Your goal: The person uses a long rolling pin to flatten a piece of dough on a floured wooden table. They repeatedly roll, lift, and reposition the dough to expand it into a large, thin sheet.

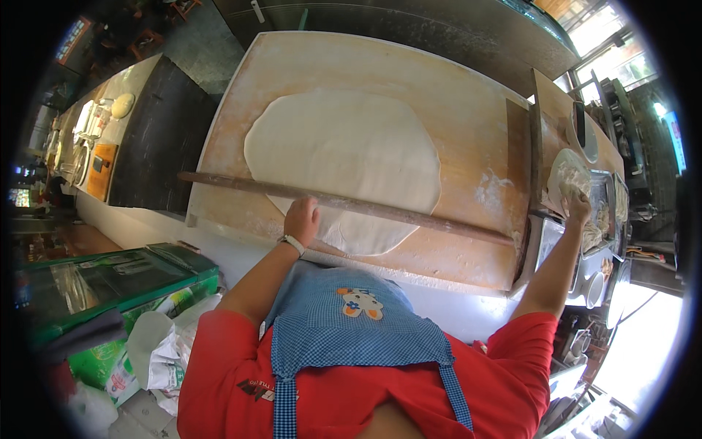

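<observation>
A large, thin, roughly oval sheet of dough lies on a floury wooden board. Across its near part rests a long wooden rolling pin, reaching past the dough on both sides. My left hand, with a band on the wrist, is curled at the near side of the pin; its grip is partly hidden. At the right, my right hand reaches into a pale bowl of flour, its fingers bunched at the flour, so what they hold is hidden.
Metal trays with food stand beyond the flour bowl, with a white bowl behind it. A wooden ledge borders the board's right side. At the left are a dark-sided counter and a green chest with plastic bags before it.
</observation>
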`<move>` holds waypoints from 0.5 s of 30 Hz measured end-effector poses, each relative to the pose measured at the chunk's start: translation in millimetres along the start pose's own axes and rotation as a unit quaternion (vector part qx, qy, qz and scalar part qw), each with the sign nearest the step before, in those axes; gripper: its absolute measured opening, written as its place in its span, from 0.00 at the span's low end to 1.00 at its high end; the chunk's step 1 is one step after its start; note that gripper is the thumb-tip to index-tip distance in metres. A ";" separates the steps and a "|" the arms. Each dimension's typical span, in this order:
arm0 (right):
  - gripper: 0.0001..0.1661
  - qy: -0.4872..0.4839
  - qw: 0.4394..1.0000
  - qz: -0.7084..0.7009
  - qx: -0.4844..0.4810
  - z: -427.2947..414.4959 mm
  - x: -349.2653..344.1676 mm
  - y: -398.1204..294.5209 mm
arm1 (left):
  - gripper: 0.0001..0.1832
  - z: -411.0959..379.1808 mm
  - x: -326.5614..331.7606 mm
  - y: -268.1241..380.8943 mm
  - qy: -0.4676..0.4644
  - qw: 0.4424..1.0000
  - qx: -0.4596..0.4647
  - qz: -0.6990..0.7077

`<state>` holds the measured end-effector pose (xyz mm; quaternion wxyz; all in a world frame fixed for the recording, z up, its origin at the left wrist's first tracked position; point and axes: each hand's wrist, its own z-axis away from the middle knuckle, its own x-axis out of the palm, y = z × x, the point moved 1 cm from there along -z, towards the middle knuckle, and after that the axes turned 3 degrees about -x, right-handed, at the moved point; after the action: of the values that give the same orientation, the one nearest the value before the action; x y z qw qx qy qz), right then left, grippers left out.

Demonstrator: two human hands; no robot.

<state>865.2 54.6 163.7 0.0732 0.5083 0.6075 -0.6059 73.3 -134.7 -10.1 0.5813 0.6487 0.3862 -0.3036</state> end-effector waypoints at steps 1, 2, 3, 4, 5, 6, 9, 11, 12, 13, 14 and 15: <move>0.20 0.017 0.984 -0.175 0.000 6.8 15.1 -15.9 | 0.18 -5.4 -2.6 9.0 0.011 0.999 0.030 -0.027; 0.19 0.012 0.961 -0.275 0.017 25.9 41.3 -28.4 | 0.20 -10.7 -3.9 19.8 0.022 0.996 0.061 -0.053; 0.17 0.020 0.977 -0.197 0.085 86.3 90.6 -117.2 | 0.23 -4.3 -16.3 19.1 0.030 0.991 0.078 -0.106; 0.15 -0.021 0.979 -0.203 0.025 100.0 97.0 -113.0 | 0.24 -10.0 -4.5 25.1 0.019 0.991 0.092 -0.092; 0.14 -0.089 0.991 -0.086 -0.056 114.3 124.4 -106.3 | 0.26 -9.0 5.4 24.9 0.005 0.991 0.098 -0.086; 0.14 -0.140 0.977 0.036 -0.154 128.0 152.4 -97.3 | 0.27 -7.1 12.9 24.5 -0.008 0.991 0.102 -0.080; 0.16 -0.358 0.927 -0.094 -0.059 265.4 261.7 -220.4 | 0.28 18.0 2.7 -0.3 -0.038 0.997 0.061 -0.024; 0.24 -0.368 0.896 -0.241 -0.052 313.7 294.5 -212.9 | 0.28 24.6 -3.2 -6.6 -0.021 0.995 0.096 0.010; 0.25 -0.298 0.928 -0.122 -0.185 335.3 298.0 -233.6 | 0.29 36.7 -13.6 -20.0 -0.011 0.995 0.098 0.014; 0.27 -0.311 0.930 -0.037 -0.194 342.7 296.8 -232.0 | 0.29 41.0 -22.6 -32.1 -0.009 0.997 0.082 0.006; 0.29 -0.268 0.940 0.032 -0.207 350.1 311.5 -196.2 | 0.29 44.2 -32.1 -44.9 -0.007 0.998 0.066 -0.001; 0.32 -0.218 0.946 0.105 -0.218 354.0 320.6 -158.4 | 0.29 42.4 -37.5 -55.9 -0.006 0.998 0.057 -0.005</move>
<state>415.2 -23.0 -47.7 0.3753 0.3965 0.6374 -0.5438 8.5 -180.7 -13.5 0.5439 0.6774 0.3680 -0.3316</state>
